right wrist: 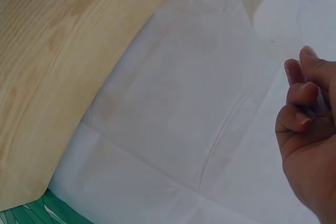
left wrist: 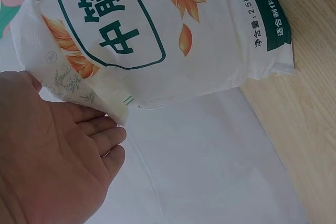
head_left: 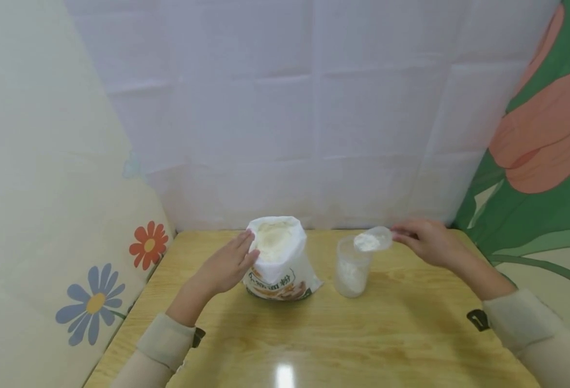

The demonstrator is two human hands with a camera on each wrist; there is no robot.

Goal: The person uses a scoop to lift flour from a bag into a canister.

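A white flour bag (head_left: 277,269) with Chinese lettering and wheat pictures stands on the table, its top open and pale flour (head_left: 276,241) visible inside. My left hand (head_left: 228,264) rests against the bag's left upper side; in the left wrist view its fingers (left wrist: 107,140) lie extended along the bag's edge. To the bag's right stands a clear plastic container (head_left: 351,272), partly filled with white flour. My right hand (head_left: 425,240) pinches the handle of a translucent scoop (head_left: 374,238), held tilted over the container's mouth with white flour in it. In the right wrist view that hand's fingers are curled.
The wooden table (head_left: 314,345) runs back to a hanging white cloth (head_left: 289,134). Flower-patterned walls (head_left: 119,242) flank it on both sides. The bag and the container stand apart near the table's back edge.
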